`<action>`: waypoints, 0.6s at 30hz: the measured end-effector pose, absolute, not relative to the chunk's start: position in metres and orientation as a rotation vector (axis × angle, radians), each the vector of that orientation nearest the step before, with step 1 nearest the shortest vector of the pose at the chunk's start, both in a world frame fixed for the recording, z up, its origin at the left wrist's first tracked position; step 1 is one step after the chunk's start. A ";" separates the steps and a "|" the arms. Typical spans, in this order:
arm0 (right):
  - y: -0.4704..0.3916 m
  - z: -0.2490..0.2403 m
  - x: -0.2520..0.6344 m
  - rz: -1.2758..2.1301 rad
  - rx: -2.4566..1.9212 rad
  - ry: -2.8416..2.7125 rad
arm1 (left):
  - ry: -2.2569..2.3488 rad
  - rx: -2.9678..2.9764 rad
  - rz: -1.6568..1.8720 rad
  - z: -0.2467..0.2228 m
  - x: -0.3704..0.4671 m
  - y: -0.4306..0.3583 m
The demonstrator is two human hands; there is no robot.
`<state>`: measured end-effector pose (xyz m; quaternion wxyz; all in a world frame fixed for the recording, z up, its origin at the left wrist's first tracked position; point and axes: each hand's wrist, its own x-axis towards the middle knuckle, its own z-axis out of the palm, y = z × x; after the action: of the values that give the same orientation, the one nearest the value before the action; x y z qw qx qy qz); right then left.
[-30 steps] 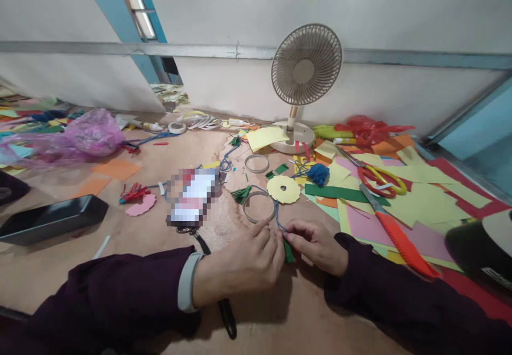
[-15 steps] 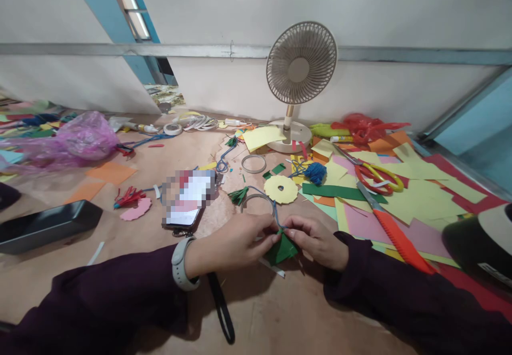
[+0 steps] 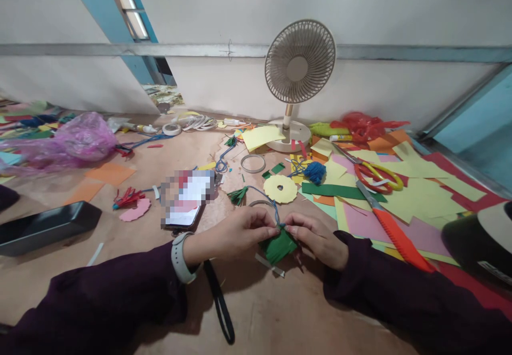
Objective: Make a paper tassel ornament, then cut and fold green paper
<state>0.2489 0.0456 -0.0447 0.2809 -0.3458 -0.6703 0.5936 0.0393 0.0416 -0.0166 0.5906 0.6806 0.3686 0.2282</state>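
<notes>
Between my two hands is a green paper tassel (image 3: 279, 246), its fringe hanging toward me. My left hand (image 3: 244, 231) pinches its top from the left, and my right hand (image 3: 314, 236) pinches it from the right. A blue cord (image 3: 277, 213) rises from the pinched top and runs back past a yellow scalloped paper disc (image 3: 270, 189). At the cord's other end lies a second green tassel (image 3: 238, 196). Just behind my left fingers is a ring (image 3: 260, 203), partly hidden by the hand.
A phone (image 3: 186, 200) lies left of my hands, near a red tassel (image 3: 128, 197). To the right are scissors (image 3: 378, 178), an orange-handled cutter (image 3: 400, 237) and layered coloured paper (image 3: 428, 197). A fan (image 3: 300, 69) stands behind, with a blue yarn ball (image 3: 314, 172) before it.
The green tassel has turned a little and its fringe spreads wider to the left. My left fingers have shifted slightly at its top; both hands keep their pinch.
</notes>
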 end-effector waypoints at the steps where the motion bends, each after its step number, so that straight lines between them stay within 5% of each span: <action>1: 0.045 -0.045 0.249 1.618 -0.938 -1.773 | 0.855 1.563 0.545 -0.017 0.040 0.043; 18: 0.041 -0.054 0.246 1.857 -0.895 -1.596 | 0.931 1.654 0.588 -0.016 0.038 0.046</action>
<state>0.2464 0.0407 -0.0537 0.2641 -0.3312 -0.5906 0.6868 0.0379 0.0463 -0.0162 0.5457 0.6975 0.3926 0.2481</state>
